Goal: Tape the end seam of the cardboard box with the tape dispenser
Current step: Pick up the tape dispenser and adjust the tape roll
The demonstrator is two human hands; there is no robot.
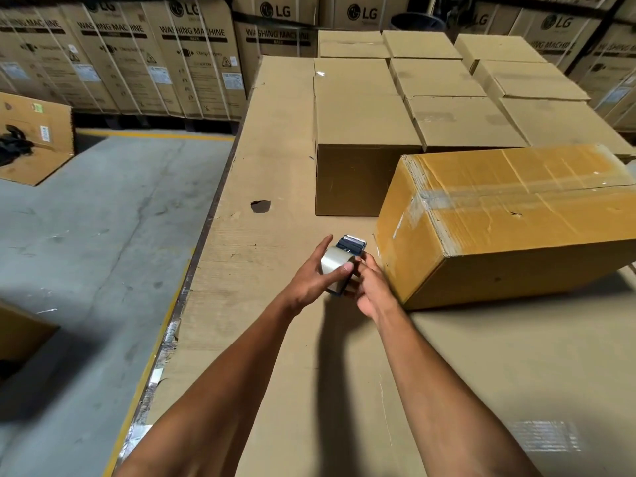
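Cardboard box (509, 215): long, yellow-brown, lying flat on a cardboard-covered work surface (275, 339) at about 2 o'clock from the person's hands. Clear tape already runs along the top centre seam and folds a short way down the near end face. That end face has a worn, frayed upper edge and a pale scuff mark. A small tear shows on the top panel.

Box long axis runs roughly from 8 o'clock to 2 o'clock; the near end face points toward 8 o'clock, at the hands. The far end runs out of view on the right.

Tape dispenser (344, 263): held off the surface, just beside the box's near end, not touching it as far as can be seen. It carries a roll of clear tape; the dark blade-and-roller head points to 12 o'clock, away from the person.

Left hand (315, 277): wrapped around the roll from the left, thumb pressed across the top of it, index finger stretched forward. Right hand (373, 287): closed on the dispenser's right side, fingers curled at the roll; how firmly it clamps cannot be told.

Surroundings: a block of plain brown cartons (413, 94) stands at 12 to 1 o'clock, the nearest one almost touching the box's far long side. A ragged hole (260, 205) in the surface covering lies at 11 o'clock. Grey concrete floor (86, 218) to the left. Printed washing machine cartons (137, 56) line the back. Nothing lies between the dispenser and the end face.
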